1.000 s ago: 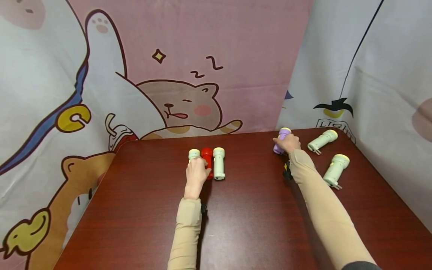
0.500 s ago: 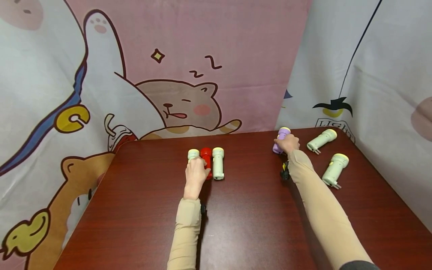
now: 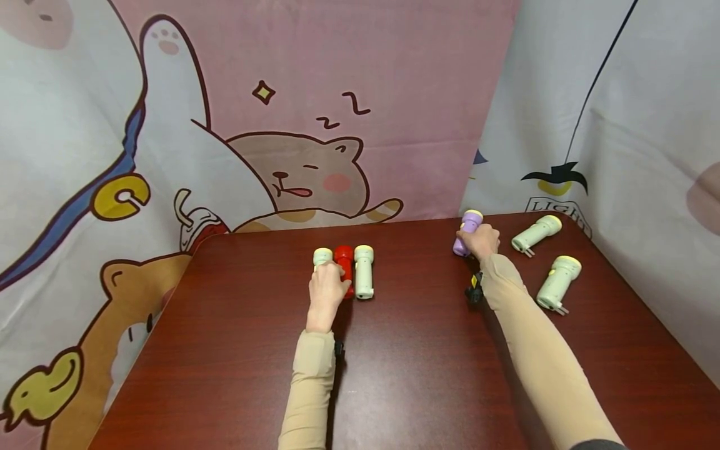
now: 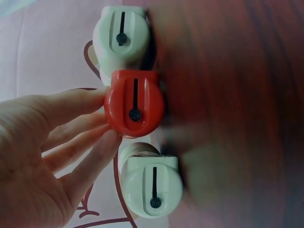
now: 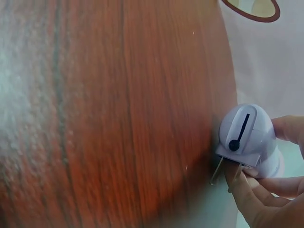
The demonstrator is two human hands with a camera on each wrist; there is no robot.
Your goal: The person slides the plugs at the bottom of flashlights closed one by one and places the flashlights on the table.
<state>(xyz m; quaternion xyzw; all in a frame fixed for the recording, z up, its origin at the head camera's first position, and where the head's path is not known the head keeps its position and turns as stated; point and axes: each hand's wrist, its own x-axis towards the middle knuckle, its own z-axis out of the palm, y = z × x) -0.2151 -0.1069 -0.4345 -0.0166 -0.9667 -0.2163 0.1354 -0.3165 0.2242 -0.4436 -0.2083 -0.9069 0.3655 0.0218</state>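
My left hand [image 3: 326, 289] grips a red flashlight [image 4: 135, 107] between thumb and fingers, around the end with the black slider slot. The red flashlight lies in a row between two pale green flashlights; the right one [image 3: 364, 272] shows fully, while the left one [image 3: 322, 255] is partly covered by my hand. At the far right of the table, my right hand [image 3: 482, 240] holds a purple flashlight [image 3: 470, 222]. Its two metal plug prongs [image 5: 217, 171] stick out from the tail end in the right wrist view, with my fingertips right at their base.
Two more pale green flashlights, one farther back [image 3: 537, 233] and one nearer [image 3: 559, 282], lie right of my right hand with their prongs out. The dark red wooden table [image 3: 405, 362] ends at a cartoon-printed cloth [image 3: 427, 112] behind.
My right hand has shifted the purple flashlight very slightly, its head end moving a little away and left. The left hand and the row of flashlights stay in place.
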